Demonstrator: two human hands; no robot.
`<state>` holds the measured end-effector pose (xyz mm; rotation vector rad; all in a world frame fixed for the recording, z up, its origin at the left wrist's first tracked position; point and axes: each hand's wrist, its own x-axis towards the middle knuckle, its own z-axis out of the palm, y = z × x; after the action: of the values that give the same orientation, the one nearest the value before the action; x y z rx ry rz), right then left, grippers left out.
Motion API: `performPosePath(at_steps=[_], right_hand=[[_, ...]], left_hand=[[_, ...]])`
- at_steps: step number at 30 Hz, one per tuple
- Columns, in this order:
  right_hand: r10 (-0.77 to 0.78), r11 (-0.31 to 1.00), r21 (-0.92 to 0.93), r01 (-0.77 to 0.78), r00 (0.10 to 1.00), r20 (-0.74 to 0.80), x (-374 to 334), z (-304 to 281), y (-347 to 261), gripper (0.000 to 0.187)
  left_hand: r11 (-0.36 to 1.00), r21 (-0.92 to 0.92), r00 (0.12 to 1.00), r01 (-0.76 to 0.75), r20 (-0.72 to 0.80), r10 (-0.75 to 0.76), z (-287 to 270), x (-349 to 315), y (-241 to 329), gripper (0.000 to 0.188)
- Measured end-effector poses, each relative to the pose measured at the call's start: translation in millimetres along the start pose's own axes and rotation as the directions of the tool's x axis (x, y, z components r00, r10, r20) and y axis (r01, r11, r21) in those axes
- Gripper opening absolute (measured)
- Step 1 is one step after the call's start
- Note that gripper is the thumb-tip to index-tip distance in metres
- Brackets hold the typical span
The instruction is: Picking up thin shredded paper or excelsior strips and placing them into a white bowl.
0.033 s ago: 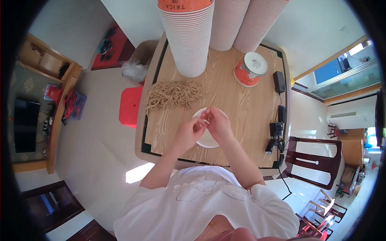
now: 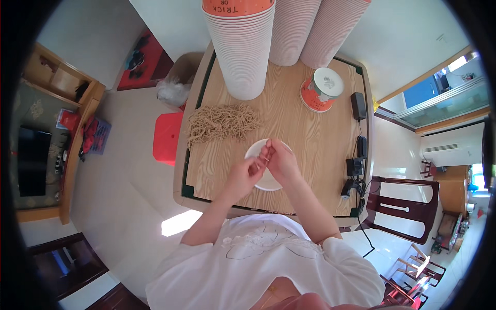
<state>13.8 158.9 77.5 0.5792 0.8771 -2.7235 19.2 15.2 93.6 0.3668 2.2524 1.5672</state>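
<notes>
Both hands meet above a white round container (image 2: 269, 189) at the near middle of the table, hiding part of its rim. My right hand (image 2: 281, 163) has its fingers bent and pinched together over the container. Just left of it, my left hand (image 2: 245, 176) has curled fingertips close to the right ones, slightly blurred. Something thin and pale shows between the fingertips, too small to name. A loose heap of tan twine (image 2: 225, 123) lies beyond my left hand, touched by neither hand.
Tall stacks of paper buckets (image 2: 245, 62) stand at the back of the wooden table (image 2: 320, 170). An orange and green bucket (image 2: 316, 98) sits at the right back. Black adapters and cables (image 2: 355, 166) line the right edge. A red stool (image 2: 168, 137) stands left.
My left hand has shifted slightly down and left, its fingertips drawing a little away from the right hand. My right hand stays nearly in place.
</notes>
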Motion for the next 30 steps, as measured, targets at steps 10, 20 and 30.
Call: performPosePath(at_steps=[10, 20, 30], right_hand=[[0.222, 0.823, -0.509, -0.252, 0.968, -0.12, 0.0, -39.4, 30.7, 0.016], [-0.078, 0.482, -0.871, 0.097, 0.995, 0.067, -9.5, -35.4, 24.5, 0.016], [-0.248, 0.033, -0.903, 0.428, 0.879, 0.408, 6.9, -45.2, 7.8, 0.015]], left_hand=[[0.997, 0.016, 0.939, 0.081, 0.333, -0.082, 12.0, -43.9, -67.2, 0.008], [0.986, -0.146, 0.99, 0.083, -0.103, -0.099, -8.6, 5.5, -49.4, 0.015], [0.89, -0.457, 0.98, 0.013, -0.169, -0.101, 21.0, 25.6, -55.5, 0.019]])
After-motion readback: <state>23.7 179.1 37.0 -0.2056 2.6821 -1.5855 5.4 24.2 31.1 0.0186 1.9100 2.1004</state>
